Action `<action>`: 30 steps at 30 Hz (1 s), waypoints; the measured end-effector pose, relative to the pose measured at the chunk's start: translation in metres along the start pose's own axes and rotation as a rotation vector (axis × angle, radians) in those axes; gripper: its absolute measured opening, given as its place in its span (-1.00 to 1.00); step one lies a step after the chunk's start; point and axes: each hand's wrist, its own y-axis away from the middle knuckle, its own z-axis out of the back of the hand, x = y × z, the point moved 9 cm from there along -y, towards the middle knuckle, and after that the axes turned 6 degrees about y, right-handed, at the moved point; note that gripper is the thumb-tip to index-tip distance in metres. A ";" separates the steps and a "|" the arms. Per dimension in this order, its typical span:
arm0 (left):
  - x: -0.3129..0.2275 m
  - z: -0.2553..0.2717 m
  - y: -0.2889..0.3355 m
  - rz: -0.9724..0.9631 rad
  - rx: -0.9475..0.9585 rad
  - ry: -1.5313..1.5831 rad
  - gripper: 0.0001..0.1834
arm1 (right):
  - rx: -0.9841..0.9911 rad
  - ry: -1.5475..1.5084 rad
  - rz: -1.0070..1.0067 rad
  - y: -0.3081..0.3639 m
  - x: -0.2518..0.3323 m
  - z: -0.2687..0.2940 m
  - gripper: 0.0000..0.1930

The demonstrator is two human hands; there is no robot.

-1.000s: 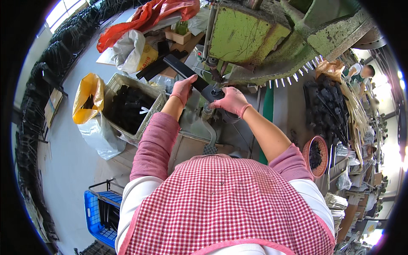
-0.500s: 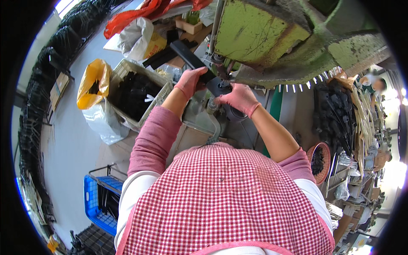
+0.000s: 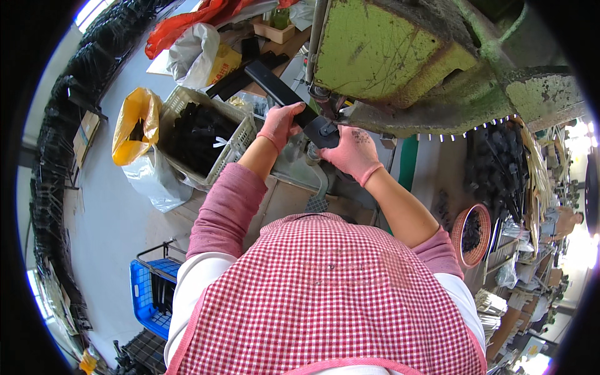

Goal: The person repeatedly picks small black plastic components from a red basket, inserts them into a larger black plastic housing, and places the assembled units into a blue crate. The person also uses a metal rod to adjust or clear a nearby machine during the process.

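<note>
Above centre, toward 12 o'clock: black bar (image 3: 272, 84), slanting from 11 o'clock down to right hand (image 3: 355, 154), near end close to green machine (image 3: 381, 56) at 1 o'clock. Left hand (image 3: 280, 127): fingers clamped around bar's middle. Right hand: thumb at near end; other fingers hidden, closure cannot be told. Compared with half second ago, round fitting (image 3: 327, 129) more exposed, suggesting bar's angle under adjustment. Crate (image 3: 236, 147) at 10 o'clock.

A long black bar (image 3: 277, 87) slants down rightward at upper centre, a round fitting (image 3: 327, 129) on its lower end.
</note>
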 end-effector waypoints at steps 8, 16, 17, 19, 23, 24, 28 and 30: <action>0.006 -0.003 -0.014 0.015 -0.043 -0.140 -0.82 | -0.087 -0.026 0.001 0.007 0.002 0.003 -0.41; 0.007 -0.001 -0.016 -0.017 -0.006 -0.077 -0.84 | -0.129 0.016 0.037 0.008 0.005 0.005 -0.39; 0.006 0.000 -0.015 -0.036 -0.016 -0.055 -0.84 | -0.136 0.036 0.035 0.009 0.006 0.005 -0.39; 0.001 -0.004 -0.012 -0.091 -0.002 -0.040 -0.85 | -0.138 0.044 0.033 0.011 0.007 0.005 -0.38; -0.003 -0.006 -0.008 -0.100 0.010 -0.054 -0.86 | -0.153 0.009 0.026 0.012 0.006 0.007 -0.36; -0.001 -0.005 -0.008 -0.065 0.012 -0.097 -0.86 | -0.150 0.000 0.026 0.012 0.005 0.007 -0.35; 0.002 0.001 -0.013 -0.058 -0.035 -0.118 -0.81 | -0.144 -0.008 0.014 0.010 -0.001 0.004 -0.30; -0.002 0.005 -0.017 -0.146 -0.092 -0.195 -0.80 | -0.154 -0.030 0.013 0.008 -0.004 0.003 -0.34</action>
